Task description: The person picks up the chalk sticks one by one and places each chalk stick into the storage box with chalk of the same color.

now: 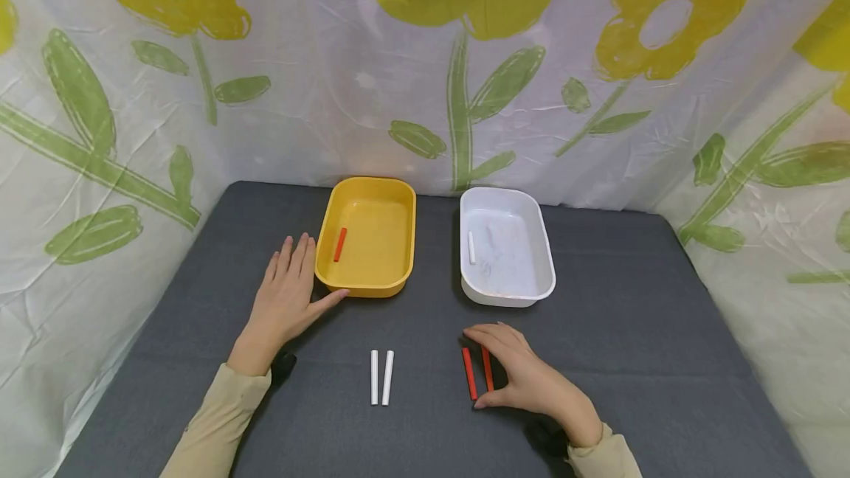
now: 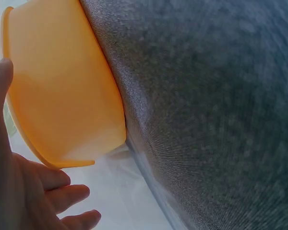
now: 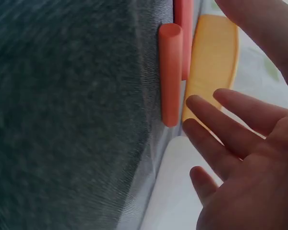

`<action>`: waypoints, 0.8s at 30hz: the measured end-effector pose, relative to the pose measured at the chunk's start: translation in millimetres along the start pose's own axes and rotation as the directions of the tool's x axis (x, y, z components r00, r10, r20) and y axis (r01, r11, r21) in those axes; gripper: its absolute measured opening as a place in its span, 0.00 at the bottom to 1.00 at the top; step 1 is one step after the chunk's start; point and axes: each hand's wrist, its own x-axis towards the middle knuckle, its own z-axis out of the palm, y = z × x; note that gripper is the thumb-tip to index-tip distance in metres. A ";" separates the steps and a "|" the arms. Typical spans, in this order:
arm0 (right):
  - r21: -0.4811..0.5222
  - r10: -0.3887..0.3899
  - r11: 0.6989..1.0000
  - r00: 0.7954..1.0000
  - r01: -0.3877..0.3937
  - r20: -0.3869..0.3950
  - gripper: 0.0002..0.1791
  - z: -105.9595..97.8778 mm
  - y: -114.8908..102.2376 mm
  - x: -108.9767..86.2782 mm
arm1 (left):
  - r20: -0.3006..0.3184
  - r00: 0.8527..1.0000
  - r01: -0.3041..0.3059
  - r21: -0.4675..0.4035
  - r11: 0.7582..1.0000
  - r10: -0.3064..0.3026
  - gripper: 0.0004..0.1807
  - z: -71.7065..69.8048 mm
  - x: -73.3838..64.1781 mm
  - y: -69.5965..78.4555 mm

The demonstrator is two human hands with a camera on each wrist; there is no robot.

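Observation:
My left hand (image 1: pixel 282 305) lies against the yellow tub (image 1: pixel 372 291), fingers straight along its left side and thumb at the front rim. One red chalk stick (image 1: pixel 340 244) rests inside that tub. Over two more red chalks, a nearer-left one (image 1: pixel 469 373) and a right one (image 1: pixel 488 369) partly under the hand, my right hand (image 1: pixel 524 375) arches with thumb and fingers apart. The right wrist view shows its fingers spread, apart from the red chalk (image 3: pixel 170 76). Two white chalks, the left (image 1: pixel 375 378) and the right (image 1: pixel 388 378), lie on the cloth between my hands.
A white tub (image 1: pixel 511 299) with one white chalk (image 1: pixel 471 248) inside stands right of the yellow one. Dark grey cloth (image 1: pixel 425 434) covers the table. Behind and at the sides hangs a flower-printed curtain (image 1: pixel 319 109).

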 end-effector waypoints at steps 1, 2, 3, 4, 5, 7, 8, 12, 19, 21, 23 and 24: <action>0.006 0.004 1.000 1.000 -0.004 0.009 0.57 0.5 0.5 0.4 | 0.004 1.000 0.000 0.000 1.000 0.000 0.62 0.4 0.1 0.0; 0.015 0.008 1.000 1.000 -0.008 0.016 0.57 0.8 0.9 0.7 | 0.007 1.000 0.001 0.001 1.000 -0.001 0.62 0.9 0.3 -0.1; 0.027 0.011 1.000 1.000 -0.011 0.021 0.57 0.9 1.3 1.0 | 0.007 1.000 -0.002 0.000 1.000 0.002 0.62 1.2 0.3 -0.1; 0.036 0.016 0.999 1.000 -0.016 0.025 0.57 0.8 1.9 0.9 | 0.004 1.000 -0.004 0.000 1.000 0.004 0.61 1.4 0.3 -0.3; 0.050 0.021 0.998 0.999 -0.023 0.029 0.57 0.7 2.3 1.1 | 0.000 1.000 -0.007 -0.001 1.000 0.007 0.61 1.5 0.2 -0.5; 0.080 0.032 0.996 0.999 -0.034 0.035 0.56 0.3 3.3 1.5 | -0.007 1.000 -0.012 -0.002 1.000 0.012 0.61 1.9 0.0 -1.0; 0.097 0.036 0.995 0.999 -0.039 0.037 0.56 0.1 4.0 1.7 | -0.011 1.000 -0.013 -0.003 1.000 0.013 0.61 1.9 -0.1 -1.2; 0.145 0.041 0.988 0.999 -0.046 0.036 0.55 0.7 7.7 2.3 | -0.004 1.000 -0.013 -0.007 1.000 0.013 0.61 1.8 -0.6 -1.9; 0.210 -0.009 0.978 1.000 0.005 0.017 0.54 4.9 13.2 3.6 | 0.013 1.000 -0.003 -0.030 1.000 0.003 0.61 0.4 -0.7 -1.4; 0.231 -0.021 0.973 1.000 0.017 0.014 0.54 6.4 14.8 3.8 | 0.017 1.000 -0.002 -0.032 0.999 0.002 0.61 0.2 -0.5 -1.1; 0.251 -0.026 0.968 1.000 0.023 0.012 0.54 8.0 16.6 3.7 | 0.022 1.000 0.001 -0.034 0.999 0.000 0.61 0.0 -0.3 -0.8; 0.261 -0.028 0.965 1.000 0.024 0.010 0.54 8.9 17.6 3.6 | 0.024 1.000 0.001 -0.035 0.999 0.000 0.61 -0.2 -0.3 -0.6</action>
